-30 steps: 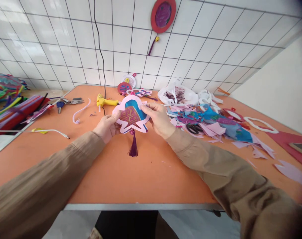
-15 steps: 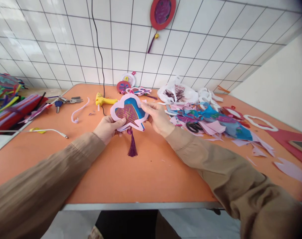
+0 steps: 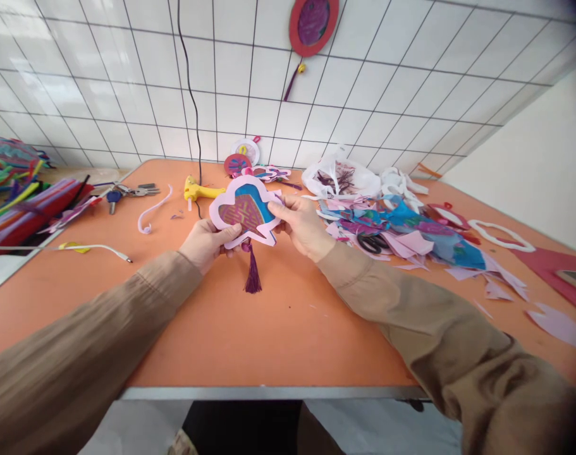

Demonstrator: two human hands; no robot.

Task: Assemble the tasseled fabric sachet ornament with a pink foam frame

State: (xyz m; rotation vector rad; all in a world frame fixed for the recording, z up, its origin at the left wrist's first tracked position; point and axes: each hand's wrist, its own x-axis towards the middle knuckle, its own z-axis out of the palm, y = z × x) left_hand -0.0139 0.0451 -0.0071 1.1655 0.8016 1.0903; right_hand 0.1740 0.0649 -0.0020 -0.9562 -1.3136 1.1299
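Observation:
Between both hands, above the orange table [image 3: 278,341], is a cloud-shaped ornament [image 3: 243,213] with a pink foam-like border and a blue and purple patterned fabric middle. My left hand [image 3: 207,243] pinches its lower left edge, thumb on the front face. On the right edge, my right hand [image 3: 301,222] grips it with thumb in front and fingers behind. A dark purple tassel [image 3: 252,273] hangs from the ornament's underside. Just behind the ornament lies a yellow hot glue gun [image 3: 202,191], its nozzle end pointing left and its handle end partly covered.
Fabric and pink scraps [image 3: 406,230] with black-handled scissors [image 3: 370,243] are heaped at right. A white plastic bag [image 3: 337,177] stands behind them. Keys [image 3: 126,193], a pink pipe cleaner [image 3: 150,215] and a white cable [image 3: 98,248] lie left. A round red ornament [image 3: 315,24] hangs on the tiled wall.
The ornament has tipped slightly in my hands and its tassel hangs a touch higher in view. Both hands keep their hold. The camera view has shifted slightly.

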